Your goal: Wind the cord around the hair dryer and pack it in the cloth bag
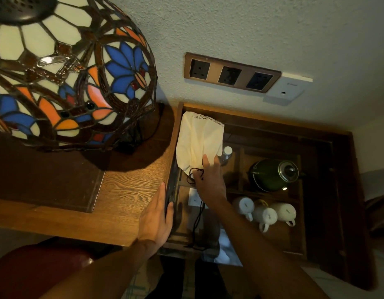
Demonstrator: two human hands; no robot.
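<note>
The cream cloth bag [199,137] with black print lies in the left part of an open wooden compartment [247,117] beside the desk. My right hand [209,182] grips the bag's near end, and the bag's black drawstring [195,172] loops over my fingers and hangs down toward me. My left hand [157,216] lies flat on the desk's right edge [130,190], holding nothing, with the thumb hooked over the dark side panel. No hair dryer or power cord shows; I cannot tell whether it is inside the bag.
A large stained-glass lamp [63,67] fills the desk at left. In the compartment are a green kettle [271,175], three white mugs [265,214] and a small capped bottle [226,153]. Wall sockets [231,72] sit above. A red seat [35,264] is at lower left.
</note>
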